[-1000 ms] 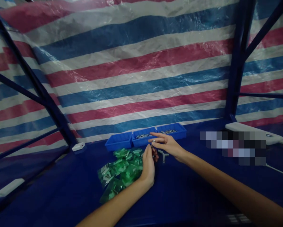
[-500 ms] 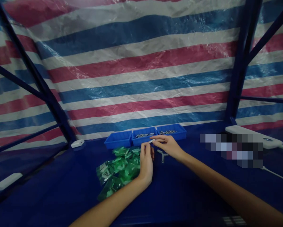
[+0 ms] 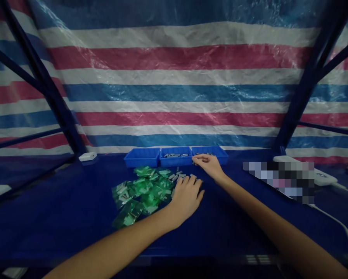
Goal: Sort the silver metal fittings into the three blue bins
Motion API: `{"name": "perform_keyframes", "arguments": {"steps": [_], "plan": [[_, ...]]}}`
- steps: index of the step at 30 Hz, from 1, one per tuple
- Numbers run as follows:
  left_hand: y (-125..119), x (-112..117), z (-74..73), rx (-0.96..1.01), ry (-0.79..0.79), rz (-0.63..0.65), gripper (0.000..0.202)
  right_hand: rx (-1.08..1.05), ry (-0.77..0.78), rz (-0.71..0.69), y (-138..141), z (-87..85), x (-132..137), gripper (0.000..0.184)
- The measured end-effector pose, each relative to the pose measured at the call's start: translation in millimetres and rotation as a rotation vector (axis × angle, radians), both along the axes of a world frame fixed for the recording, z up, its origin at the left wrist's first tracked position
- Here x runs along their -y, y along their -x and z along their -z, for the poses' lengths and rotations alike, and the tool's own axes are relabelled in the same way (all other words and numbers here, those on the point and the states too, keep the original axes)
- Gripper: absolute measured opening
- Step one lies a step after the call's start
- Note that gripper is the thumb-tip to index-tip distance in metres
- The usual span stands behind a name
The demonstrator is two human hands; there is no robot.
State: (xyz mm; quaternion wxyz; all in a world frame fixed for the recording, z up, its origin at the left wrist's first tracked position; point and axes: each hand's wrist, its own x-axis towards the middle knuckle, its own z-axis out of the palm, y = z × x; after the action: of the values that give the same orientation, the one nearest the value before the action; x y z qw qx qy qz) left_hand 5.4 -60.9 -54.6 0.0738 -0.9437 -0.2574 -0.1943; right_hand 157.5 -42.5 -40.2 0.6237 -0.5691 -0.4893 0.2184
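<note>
My left hand (image 3: 186, 198) lies palm down with its fingers apart over small grey cylindrical pieces (image 3: 174, 178), partly covering them. Beside it, to the left, is a pile of small clear bags with green and pale contents (image 3: 150, 190). My right hand (image 3: 211, 167) reaches to the front of the right blue bin (image 3: 222, 156), thumb and fingers pinched together; whatever sits between the fingertips is too small to make out. Loose metal pieces lie in the middle blue bin (image 3: 176, 160) and, partly hidden behind my right hand, in the right one.
The left blue bin (image 3: 142, 159) shows no pieces inside. At right lie a blurred-out phone-like device (image 3: 278, 182), a white device (image 3: 322, 176) and a white cable (image 3: 333, 217). A small white box (image 3: 87, 156) stands near the left frame post (image 3: 59, 108). Striped sheeting (image 3: 176, 93) hangs behind.
My hands were together around a small shiny piece; now they are apart. My left hand has turned palm down onto the loose pieces, while my right hand is at the right bin. The view has shifted.
</note>
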Motion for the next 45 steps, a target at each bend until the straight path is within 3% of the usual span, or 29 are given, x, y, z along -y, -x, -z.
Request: {"name": "perform_keyframes", "arguments": {"steps": [9, 16, 21, 25, 33, 38, 45], "plan": [[1, 1, -2.1, -0.023, -0.031, 0.052, 0.016, -0.015, 0.042, -0.019, 4, -1.1, -7, 0.036], [0, -4, -0.3, 0.012, 0.009, 0.011, 0.014, -0.126, -0.048, -0.246, 10, -6.7, -8, 0.058], [3, -10, 1.8, 0.109, 0.138, 0.035, 0.017, -0.038, -0.011, -0.243, 10, 0.5, -6, 0.033], [5, -10, -2.2, 0.26, 0.258, 0.035, 0.013, -0.019, 0.011, -0.197, 13, 2.6, -1, 0.032], [-1, -13, -10.0, 0.832, 0.554, 0.013, 0.009, -0.002, 0.009, -0.165, 23, -6.8, 9, 0.043], [-1, -11, -13.8, 0.976, 0.627, -0.021, 0.016, -0.113, 0.003, -0.221, 30, -12.3, 12, 0.034], [-1, -11, -19.7, 1.087, 0.666, -0.053, 0.02, -0.414, 0.124, -0.36, 39, -18.8, 21, 0.026]]}}
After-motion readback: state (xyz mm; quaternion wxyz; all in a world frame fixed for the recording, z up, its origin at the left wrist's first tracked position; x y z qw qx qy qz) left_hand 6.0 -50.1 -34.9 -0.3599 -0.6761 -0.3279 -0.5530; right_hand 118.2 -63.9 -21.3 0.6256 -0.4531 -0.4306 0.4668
